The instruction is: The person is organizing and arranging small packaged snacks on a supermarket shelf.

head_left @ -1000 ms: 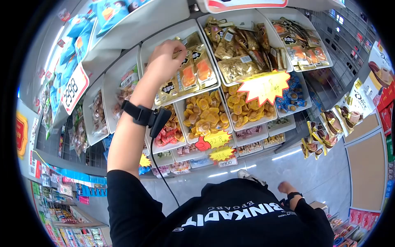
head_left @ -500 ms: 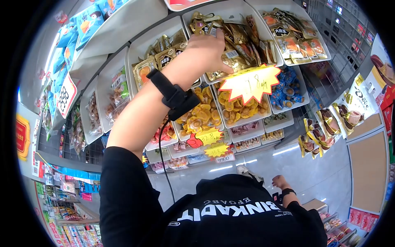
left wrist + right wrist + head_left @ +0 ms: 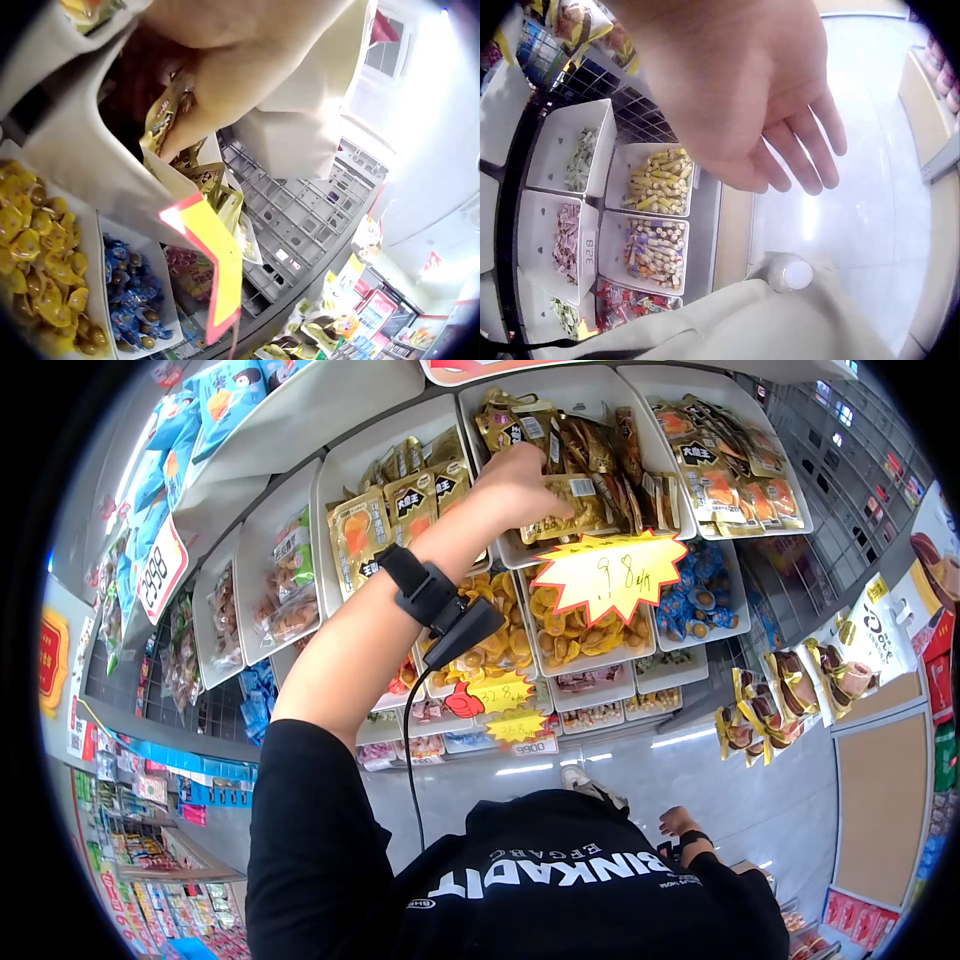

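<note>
In the head view my left hand (image 3: 515, 490) reaches down into a white bin (image 3: 505, 550) of gold snack packets. The left wrist view shows a gold packet (image 3: 161, 116) between the thumb of my left hand (image 3: 225, 82) and its curled fingers, which lie in shadow. Other gold packets (image 3: 600, 445) lean around the hand. My right hand (image 3: 680, 822) hangs low beside the body, holding nothing. Its fingers extend loosely over the floor in the right wrist view, where the hand (image 3: 757, 97) fills the top.
Orange-printed gold packets (image 3: 355, 535) fill the bin to the left, and more packets (image 3: 715, 485) lie at the right. A yellow starburst price card (image 3: 610, 575) stands at the bin's front. Below are yellow candies (image 3: 570, 635) and blue candies (image 3: 700, 595). Hanging snack bags (image 3: 790, 690) jut out at right.
My left hand moved right from the neighbouring bin of gold packets into this one, and its spread fingers have since curled down among the packets. My right hand stays low at the side.
</note>
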Action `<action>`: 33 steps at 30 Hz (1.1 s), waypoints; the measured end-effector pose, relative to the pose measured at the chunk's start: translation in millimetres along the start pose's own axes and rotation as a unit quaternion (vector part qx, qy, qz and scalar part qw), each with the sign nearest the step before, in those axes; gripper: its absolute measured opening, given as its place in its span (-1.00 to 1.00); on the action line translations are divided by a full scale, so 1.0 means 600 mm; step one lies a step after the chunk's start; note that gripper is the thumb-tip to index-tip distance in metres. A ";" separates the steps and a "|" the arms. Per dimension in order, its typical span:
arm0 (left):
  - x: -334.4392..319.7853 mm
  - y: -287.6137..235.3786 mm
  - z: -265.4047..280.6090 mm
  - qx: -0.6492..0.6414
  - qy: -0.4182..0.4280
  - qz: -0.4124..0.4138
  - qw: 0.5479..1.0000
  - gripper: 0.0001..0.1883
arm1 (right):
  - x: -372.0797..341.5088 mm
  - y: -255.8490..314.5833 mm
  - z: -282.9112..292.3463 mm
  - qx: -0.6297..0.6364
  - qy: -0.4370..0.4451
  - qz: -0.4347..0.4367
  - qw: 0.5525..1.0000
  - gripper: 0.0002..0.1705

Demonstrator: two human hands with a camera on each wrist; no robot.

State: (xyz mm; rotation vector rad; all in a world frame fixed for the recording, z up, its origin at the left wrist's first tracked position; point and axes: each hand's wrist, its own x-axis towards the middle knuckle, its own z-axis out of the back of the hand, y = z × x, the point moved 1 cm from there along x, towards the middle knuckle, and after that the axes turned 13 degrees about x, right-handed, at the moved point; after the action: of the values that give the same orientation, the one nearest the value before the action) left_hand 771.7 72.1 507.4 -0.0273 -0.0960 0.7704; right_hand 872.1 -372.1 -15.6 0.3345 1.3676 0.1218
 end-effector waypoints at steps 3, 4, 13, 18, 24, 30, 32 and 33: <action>0.003 0.004 -0.010 0.037 -0.039 -0.024 0.998 -0.23 | 0.040 -0.006 -0.001 -0.030 0.043 0.034 0.998 -0.73; 0.005 0.008 -0.012 -0.004 -0.045 -0.033 0.998 -0.26 | 0.046 0.000 -0.004 -0.029 0.057 0.045 0.997 -0.73; 0.009 0.034 0.006 -0.072 -0.130 -0.016 0.989 -0.49 | 0.024 0.032 -0.024 0.130 -0.030 0.153 0.979 -0.76; 0.022 0.089 0.013 -0.210 -0.142 -0.029 0.967 -0.54 | 0.016 0.030 -0.019 0.154 -0.063 0.183 0.969 -0.79; -0.044 0.095 0.046 -0.302 -0.144 -0.002 0.942 -0.60 | -0.019 0.034 -0.024 0.136 -0.105 0.169 0.971 -0.83; -0.108 0.119 0.028 -0.524 -0.071 -0.049 0.848 -0.61 | -0.078 0.086 -0.030 0.081 -0.080 0.178 0.977 -0.77; -0.139 0.126 0.014 -0.613 -0.041 -0.061 0.787 -0.65 | -0.063 0.112 -0.005 0.087 -0.057 0.221 0.970 -0.76; -0.149 0.122 0.022 -0.608 -0.020 -0.066 0.791 -0.67 | -0.058 0.124 0.000 0.101 -0.022 0.256 0.961 -0.75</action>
State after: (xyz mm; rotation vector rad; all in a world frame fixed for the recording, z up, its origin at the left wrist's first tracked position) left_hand 656.1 62.3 509.3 -1.2301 -0.6229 0.4550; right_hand 873.2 -311.5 39.4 0.8563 1.2265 0.4030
